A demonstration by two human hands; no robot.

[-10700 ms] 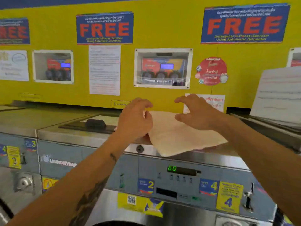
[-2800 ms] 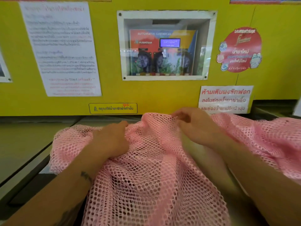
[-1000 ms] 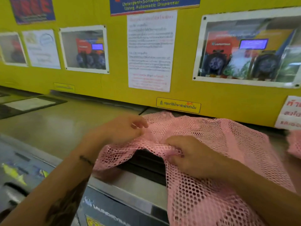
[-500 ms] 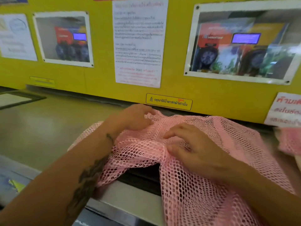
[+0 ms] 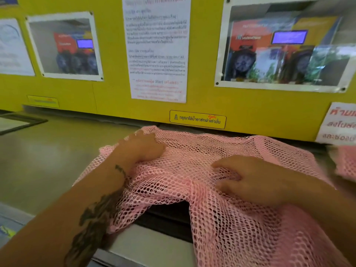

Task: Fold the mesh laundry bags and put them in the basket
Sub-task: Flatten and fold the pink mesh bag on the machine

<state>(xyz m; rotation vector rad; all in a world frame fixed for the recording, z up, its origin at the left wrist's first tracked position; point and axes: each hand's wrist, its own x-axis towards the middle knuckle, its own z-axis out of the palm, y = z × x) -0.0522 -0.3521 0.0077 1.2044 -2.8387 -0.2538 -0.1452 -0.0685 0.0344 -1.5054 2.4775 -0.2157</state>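
The pink open-weave mesh laundry bag (image 5: 221, 189) lies spread over the bench's (image 5: 48, 160) front edge, long axis running left-right. The left hand (image 5: 140, 146) presses its far-left corner, fingers flat; the right hand (image 5: 256, 180) bunches mesh mid-bag, fingers curled, nearer the front.

I look at a yellow wall (image 5: 202, 102) close ahead. Two white-framed windows (image 5: 285, 49) in it show dispenser units with blue screens. Between them hangs a white printed notice (image 5: 157, 49), and a small yellow label (image 5: 197, 119) sits below. Grey machine tops (image 5: 48, 157) run along the wall's foot, softly lit.
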